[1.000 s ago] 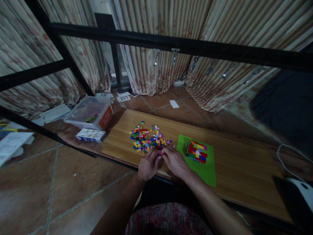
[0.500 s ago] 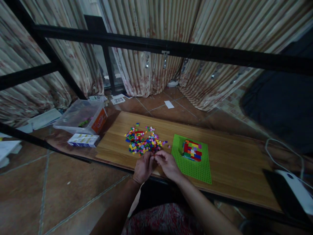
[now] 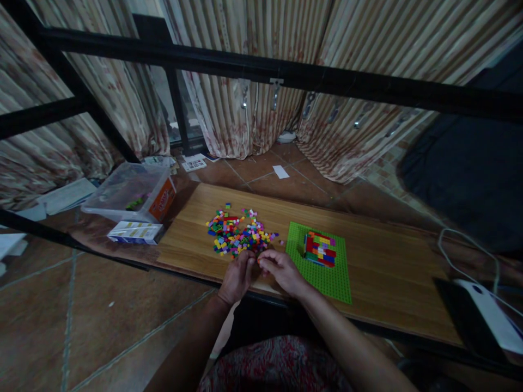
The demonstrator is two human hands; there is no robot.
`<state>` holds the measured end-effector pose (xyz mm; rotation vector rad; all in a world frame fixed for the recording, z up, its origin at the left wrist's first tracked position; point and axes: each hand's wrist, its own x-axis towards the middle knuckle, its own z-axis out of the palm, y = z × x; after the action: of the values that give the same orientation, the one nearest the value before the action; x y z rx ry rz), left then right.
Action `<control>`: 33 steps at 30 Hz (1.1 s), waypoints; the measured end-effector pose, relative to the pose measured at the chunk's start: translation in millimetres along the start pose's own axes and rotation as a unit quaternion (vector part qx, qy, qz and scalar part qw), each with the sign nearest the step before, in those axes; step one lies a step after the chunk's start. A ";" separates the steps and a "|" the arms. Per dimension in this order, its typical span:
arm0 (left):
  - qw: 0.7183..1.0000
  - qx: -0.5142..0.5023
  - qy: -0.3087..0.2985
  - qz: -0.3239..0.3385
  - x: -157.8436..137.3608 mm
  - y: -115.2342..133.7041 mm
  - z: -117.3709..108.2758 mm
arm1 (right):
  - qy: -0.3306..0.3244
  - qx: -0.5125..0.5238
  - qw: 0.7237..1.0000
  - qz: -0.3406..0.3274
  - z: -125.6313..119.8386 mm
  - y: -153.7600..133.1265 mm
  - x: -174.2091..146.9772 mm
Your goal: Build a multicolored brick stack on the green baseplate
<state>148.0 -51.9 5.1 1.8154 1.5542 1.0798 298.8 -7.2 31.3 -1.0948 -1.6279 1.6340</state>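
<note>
At the near edge of a heap of loose toy building bricks (image 3: 239,234), both hands are close together. My left hand (image 3: 238,276) is closed, with its fingers curled; whatever lies in them is hidden. Just to its right, my right hand (image 3: 281,270) pinches a small orange-red brick (image 3: 259,262) between thumb and fingertips. A green studded baseplate (image 3: 322,286) lies to the right of the hands. On it stands a low block of red, yellow, blue, white and green bricks (image 3: 321,250).
A wooden board (image 3: 392,272) carries the bricks and baseplate. To the left sit a clear plastic bin (image 3: 118,190) with an orange label and a blue-white box (image 3: 136,232). A white device (image 3: 488,310) with a cable is at the right. A black metal bar (image 3: 261,68) crosses beyond the board.
My hands have drawn slightly apart at the fingertips. The whole view has shifted a little; the heap and the brick block look unchanged.
</note>
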 end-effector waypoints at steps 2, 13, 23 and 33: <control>1.000 -0.002 -0.008 0.004 0.9 0.4 -1.2 | 0.002 -0.009 1.000 -0.005 -2.2 -2.1 -0.9; 1.000 0.015 -0.023 -0.010 3.6 -2.5 5.0 | 0.220 -0.414 0.882 -0.049 -131.6 -28.4 -6.1; 1.000 0.007 -0.015 -0.016 3.7 -0.9 5.7 | 0.132 -0.577 0.805 -0.031 -147.8 -19.9 9.7; 1.000 0.011 -0.008 -0.010 3.2 -0.3 5.5 | 0.160 -0.524 0.835 0.061 -150.2 -19.2 24.4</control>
<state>152.4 -48.1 2.6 1.8149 1.5768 1.0403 412.6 91.9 58.9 -1.8741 -2.2597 0.4285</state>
